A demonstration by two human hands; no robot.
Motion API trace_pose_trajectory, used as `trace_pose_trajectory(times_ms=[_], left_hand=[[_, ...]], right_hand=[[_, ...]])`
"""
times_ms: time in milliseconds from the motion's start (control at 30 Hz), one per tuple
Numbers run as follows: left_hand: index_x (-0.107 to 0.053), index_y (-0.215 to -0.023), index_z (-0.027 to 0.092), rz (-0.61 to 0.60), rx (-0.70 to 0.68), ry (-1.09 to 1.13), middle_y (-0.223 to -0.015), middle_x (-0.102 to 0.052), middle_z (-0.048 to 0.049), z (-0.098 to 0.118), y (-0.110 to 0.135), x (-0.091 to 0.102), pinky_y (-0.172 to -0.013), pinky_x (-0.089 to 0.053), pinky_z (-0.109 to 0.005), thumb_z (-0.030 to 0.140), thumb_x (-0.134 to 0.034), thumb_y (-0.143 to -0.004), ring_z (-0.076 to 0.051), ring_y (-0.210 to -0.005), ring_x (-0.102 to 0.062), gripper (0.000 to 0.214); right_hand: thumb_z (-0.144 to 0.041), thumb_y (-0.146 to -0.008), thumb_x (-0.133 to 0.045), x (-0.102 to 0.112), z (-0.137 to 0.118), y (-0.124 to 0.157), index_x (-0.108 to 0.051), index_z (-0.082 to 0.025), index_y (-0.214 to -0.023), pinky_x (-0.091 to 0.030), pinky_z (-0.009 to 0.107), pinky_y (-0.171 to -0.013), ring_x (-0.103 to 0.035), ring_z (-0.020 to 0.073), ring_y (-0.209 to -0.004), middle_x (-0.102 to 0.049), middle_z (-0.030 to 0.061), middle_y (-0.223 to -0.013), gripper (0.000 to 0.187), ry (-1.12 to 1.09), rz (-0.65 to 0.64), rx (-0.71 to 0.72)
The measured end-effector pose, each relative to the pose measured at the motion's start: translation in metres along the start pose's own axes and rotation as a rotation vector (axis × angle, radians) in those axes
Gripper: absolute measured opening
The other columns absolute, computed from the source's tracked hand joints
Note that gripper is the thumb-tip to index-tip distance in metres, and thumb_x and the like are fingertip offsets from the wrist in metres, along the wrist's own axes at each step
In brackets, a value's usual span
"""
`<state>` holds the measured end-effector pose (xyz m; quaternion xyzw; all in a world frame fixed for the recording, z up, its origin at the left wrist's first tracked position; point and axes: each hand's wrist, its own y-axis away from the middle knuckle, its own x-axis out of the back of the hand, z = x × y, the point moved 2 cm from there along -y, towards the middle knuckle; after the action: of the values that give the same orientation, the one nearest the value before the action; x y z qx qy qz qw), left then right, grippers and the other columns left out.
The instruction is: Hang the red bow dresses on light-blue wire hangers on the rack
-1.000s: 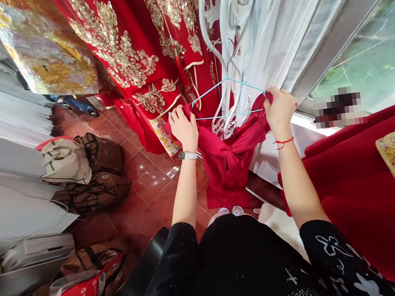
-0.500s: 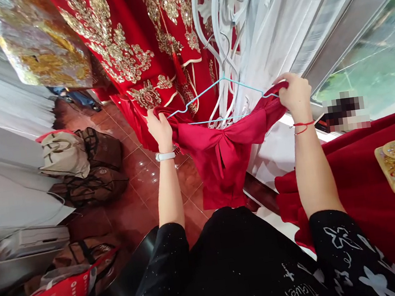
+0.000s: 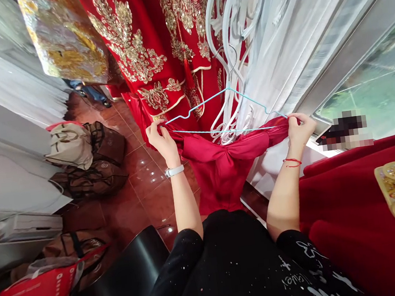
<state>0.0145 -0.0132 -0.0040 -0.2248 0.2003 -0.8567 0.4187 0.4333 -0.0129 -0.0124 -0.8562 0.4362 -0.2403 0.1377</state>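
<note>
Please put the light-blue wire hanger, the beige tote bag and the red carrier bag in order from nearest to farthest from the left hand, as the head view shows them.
From the left hand, gripping the red satin garment:
1. The light-blue wire hanger: just to the hand's right.
2. The beige tote bag: off to the hand's left.
3. The red carrier bag: in the view's lower left corner.

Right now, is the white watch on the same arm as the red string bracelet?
No, the white watch is on the left arm, and the red string bracelet is on the right arm.
</note>
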Motion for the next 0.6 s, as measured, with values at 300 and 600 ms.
trace_pose_trajectory(times_ms=[300,600], left_hand=[[-0.072,-0.102,0.018,-0.146,0.09,-0.034,-0.107,-0.072,-0.0092,-0.045,0.027,0.004,-0.108,-0.05,-0.038,0.003,-0.048,-0.089,-0.023,-0.107,-0.067,0.031],[-0.074,-0.108,0.019,-0.47,0.126,-0.259,-0.121,-0.066,-0.0156,-0.074,0.052,0.009,-0.101,-0.052,-0.045,0.013,-0.054,-0.095,-0.031,-0.107,-0.067,0.024]], right_hand=[[-0.009,-0.074,-0.054,-0.008,0.032,0.04,-0.078,-0.012,-0.076,-0.051,0.032,-0.081,-0.064,0.0201,-0.076,-0.076,0.0101,-0.077,0.024,-0.015,-0.081,-0.104],[-0.021,-0.074,-0.068,-0.026,0.044,0.064,-0.078,-0.017,-0.078,-0.055,0.049,-0.1,-0.07,0.0293,-0.095,-0.078,0.0131,-0.089,0.012,0.065,-0.249,0.061]])
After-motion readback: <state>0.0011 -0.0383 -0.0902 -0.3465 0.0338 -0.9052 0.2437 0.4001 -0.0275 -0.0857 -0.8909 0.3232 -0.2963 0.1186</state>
